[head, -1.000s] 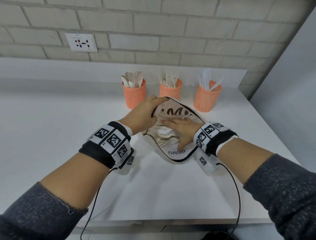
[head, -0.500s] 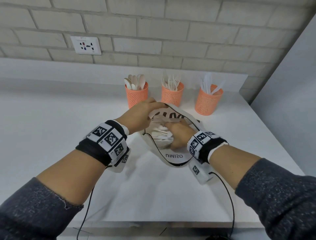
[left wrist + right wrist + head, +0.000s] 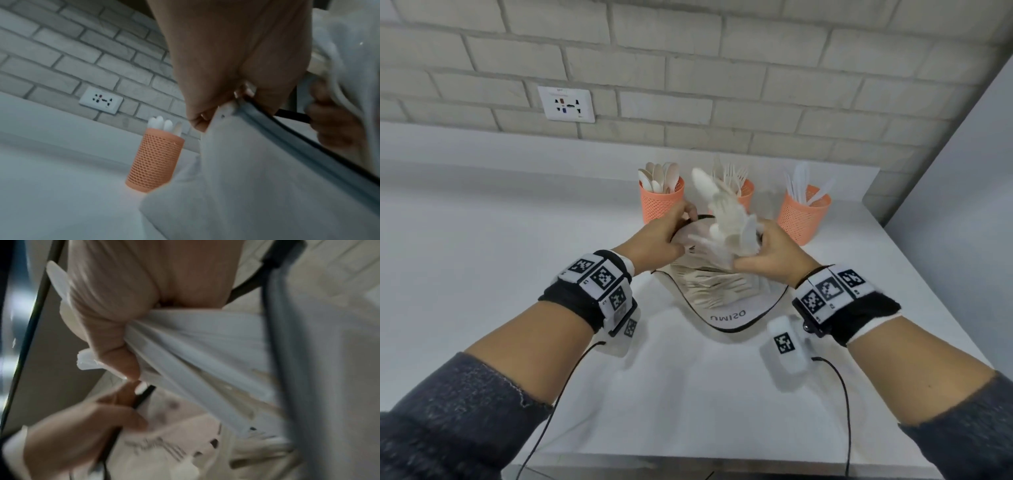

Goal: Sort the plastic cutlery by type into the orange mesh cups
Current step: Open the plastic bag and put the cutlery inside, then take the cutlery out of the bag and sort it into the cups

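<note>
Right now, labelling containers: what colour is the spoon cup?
Orange mesh; the spoon cup shows best in the left wrist view.

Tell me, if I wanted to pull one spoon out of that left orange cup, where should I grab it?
Pinch a spoon by its bowl end, coming straight down from above. In the left orange cup the spoons stand handle-down, so only the rounded bowls stick out over the rim; the mesh wall hides the rest. Lifting upward should free one, though the neighbours crowd close.
</note>
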A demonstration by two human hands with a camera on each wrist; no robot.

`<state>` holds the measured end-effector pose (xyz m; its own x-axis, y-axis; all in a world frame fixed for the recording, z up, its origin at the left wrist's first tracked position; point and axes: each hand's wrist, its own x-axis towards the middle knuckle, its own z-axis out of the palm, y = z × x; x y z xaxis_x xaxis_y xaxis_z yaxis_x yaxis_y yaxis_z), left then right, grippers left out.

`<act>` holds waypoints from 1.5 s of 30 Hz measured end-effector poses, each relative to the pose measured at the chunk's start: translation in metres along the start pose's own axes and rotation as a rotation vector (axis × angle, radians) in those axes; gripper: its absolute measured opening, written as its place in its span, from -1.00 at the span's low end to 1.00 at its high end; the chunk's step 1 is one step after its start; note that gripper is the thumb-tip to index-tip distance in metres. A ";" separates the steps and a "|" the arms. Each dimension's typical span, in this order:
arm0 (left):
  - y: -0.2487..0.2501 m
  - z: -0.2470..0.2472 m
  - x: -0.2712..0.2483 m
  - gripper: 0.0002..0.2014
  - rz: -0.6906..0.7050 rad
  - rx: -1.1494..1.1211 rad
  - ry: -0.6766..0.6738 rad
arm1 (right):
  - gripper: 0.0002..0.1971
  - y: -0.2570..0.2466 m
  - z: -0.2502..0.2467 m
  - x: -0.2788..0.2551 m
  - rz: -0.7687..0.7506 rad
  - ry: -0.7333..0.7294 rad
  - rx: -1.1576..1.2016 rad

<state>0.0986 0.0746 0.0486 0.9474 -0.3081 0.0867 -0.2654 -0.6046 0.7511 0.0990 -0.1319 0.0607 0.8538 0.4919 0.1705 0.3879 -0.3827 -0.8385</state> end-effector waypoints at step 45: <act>0.056 0.005 0.044 -0.78 -0.140 -0.983 -0.364 | -0.88 -0.045 -0.002 0.061 0.346 0.251 0.696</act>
<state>0.1246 0.0236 0.0908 0.8043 -0.5818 -0.1212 0.2584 0.1587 0.9529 0.1340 -0.0866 0.1102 0.9702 0.2132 -0.1152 -0.1458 0.1336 -0.9803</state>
